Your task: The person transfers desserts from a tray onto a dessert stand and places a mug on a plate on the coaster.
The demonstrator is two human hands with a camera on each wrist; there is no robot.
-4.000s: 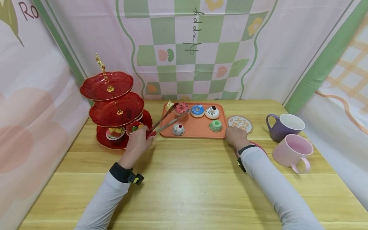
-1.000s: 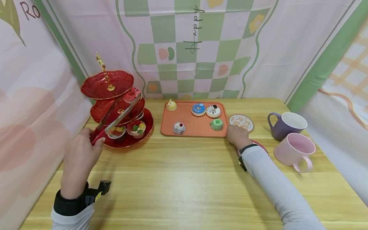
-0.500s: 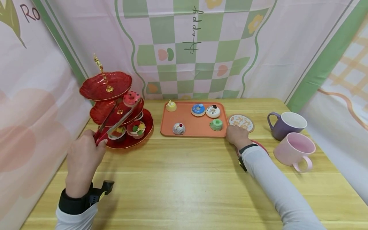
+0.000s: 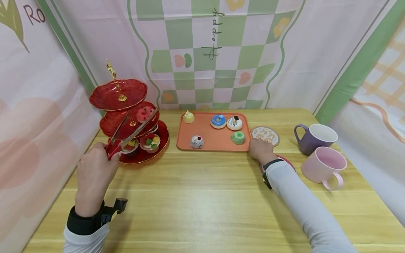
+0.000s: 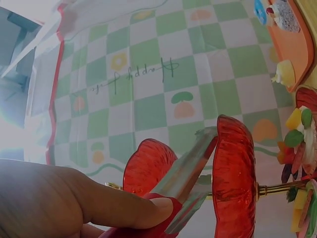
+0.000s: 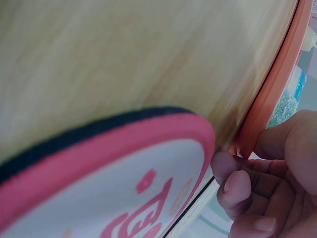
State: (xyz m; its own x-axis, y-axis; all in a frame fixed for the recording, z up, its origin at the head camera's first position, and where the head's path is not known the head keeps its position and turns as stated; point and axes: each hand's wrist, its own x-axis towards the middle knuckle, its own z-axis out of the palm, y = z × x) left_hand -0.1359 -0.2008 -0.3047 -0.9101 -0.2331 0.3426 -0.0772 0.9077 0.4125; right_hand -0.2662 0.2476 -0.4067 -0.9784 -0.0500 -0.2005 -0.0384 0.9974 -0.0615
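Note:
My left hand (image 4: 96,172) grips red-handled metal tongs (image 4: 136,132), their arms spread apart at the middle tier of a red three-tier cake stand (image 4: 117,94). Between the tong tips, a pink doughnut (image 4: 145,114) with dark dots rests on that middle plate. In the left wrist view the stand hides the doughnut, and the thumb presses on the tongs' red handle (image 5: 171,210). My right hand (image 4: 261,149) pinches the near right corner of an orange tray (image 4: 215,138); the right wrist view shows thumb and fingers at the tray's edge (image 6: 255,121).
On the tray sit a blue doughnut (image 4: 218,121), a white doughnut (image 4: 234,123), a green cake (image 4: 238,137) and other small cakes. Fruit cups (image 4: 150,142) fill the bottom tier. Two coasters (image 4: 267,135), a purple mug (image 4: 316,138) and a pink mug (image 4: 322,165) stand right.
The tongs have carried the pink doughnut from the tray leftward to the stand. It has come down onto the middle tier, and the tongs have loosened around it. The right hand stays put.

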